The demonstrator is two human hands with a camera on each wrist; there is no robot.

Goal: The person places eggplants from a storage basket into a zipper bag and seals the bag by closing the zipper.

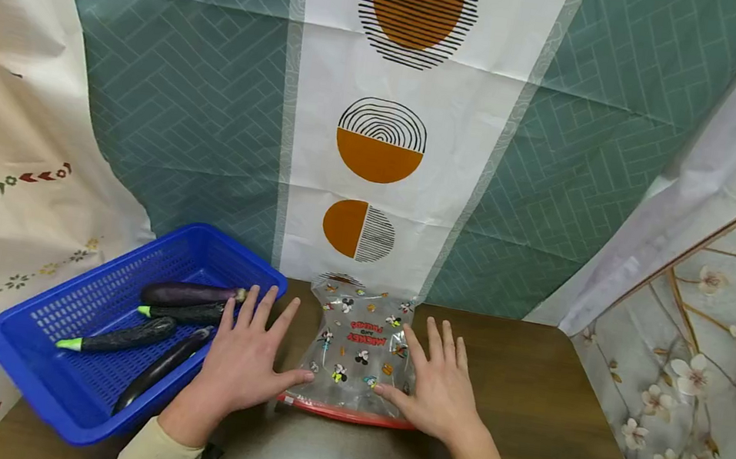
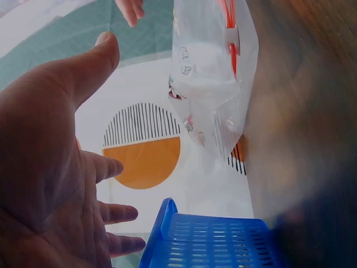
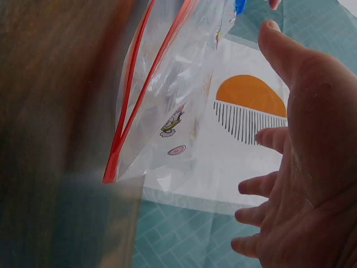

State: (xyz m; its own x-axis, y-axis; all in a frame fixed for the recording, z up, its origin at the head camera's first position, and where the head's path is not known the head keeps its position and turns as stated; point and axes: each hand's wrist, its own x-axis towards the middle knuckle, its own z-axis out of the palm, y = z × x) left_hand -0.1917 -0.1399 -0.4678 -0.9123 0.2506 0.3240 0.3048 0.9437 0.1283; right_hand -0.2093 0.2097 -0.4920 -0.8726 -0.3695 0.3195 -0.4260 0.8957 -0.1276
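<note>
A clear zip bag point(image 1: 341, 350) with cartoon prints lies on the table, its red zip edge point(image 1: 350, 415) towards me. My left hand point(image 1: 246, 361) is spread flat with fingers apart, between the basket and the bag's left side. On the other side, my right hand point(image 1: 441, 390) is spread likewise, its thumb overlapping the bag in the head view. Neither hand holds anything. Two red zip strips point(image 3: 162, 50) stand apart along the bag's mouth in the right wrist view. A white slider point(image 2: 232, 38) sits on the zip in the left wrist view.
A blue plastic basket point(image 1: 44, 303) stands at the left. Inside lie a purple eggplant point(image 1: 185, 295), a long dark vegetable point(image 1: 160, 373) and dark green zucchini point(image 1: 123, 337). Patterned cloth point(image 1: 205, 84) hangs behind the brown table point(image 1: 526, 405); flowered cloth point(image 1: 700, 413) hangs right.
</note>
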